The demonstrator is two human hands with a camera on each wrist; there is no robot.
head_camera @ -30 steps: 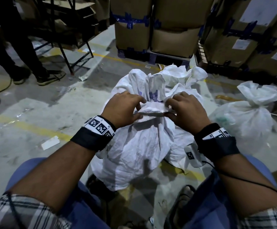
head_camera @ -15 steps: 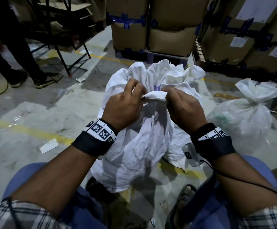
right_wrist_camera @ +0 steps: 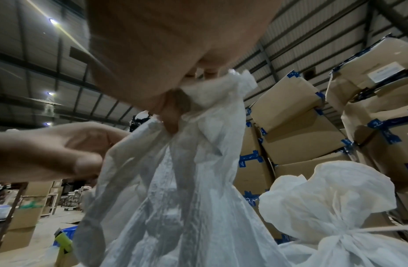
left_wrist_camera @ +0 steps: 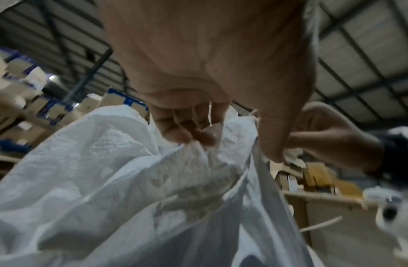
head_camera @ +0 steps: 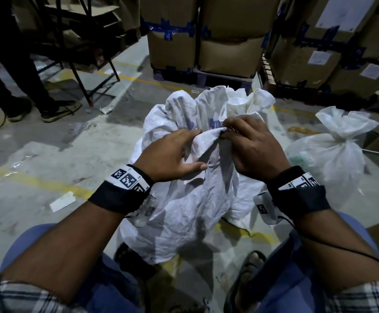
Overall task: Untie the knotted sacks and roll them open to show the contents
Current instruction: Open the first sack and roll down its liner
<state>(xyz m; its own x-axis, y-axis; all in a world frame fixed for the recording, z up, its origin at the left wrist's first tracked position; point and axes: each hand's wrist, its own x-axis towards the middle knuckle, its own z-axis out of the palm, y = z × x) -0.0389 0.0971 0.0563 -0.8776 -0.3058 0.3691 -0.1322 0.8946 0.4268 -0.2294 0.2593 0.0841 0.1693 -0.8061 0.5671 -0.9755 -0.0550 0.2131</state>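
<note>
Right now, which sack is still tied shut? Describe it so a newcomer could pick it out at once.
Start at the cardboard boxes stacked along the back, then drop to the concrete floor on the right. The tied sack stands there alone, apart from the sack being worked on, which both hands grip. It is smaller, and its neck is cinched with a frilled top above the tie.

The fingertips of the right hand (head_camera: 255, 147) are buried in the sack's (head_camera: 184, 213) folds; beneath both hands, its contents stay hidden.

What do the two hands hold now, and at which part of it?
Both hold the white woven sack at its gathered top: the left hand grips a bunched fold, the right hand pinches the cloth edge beside it.
</note>
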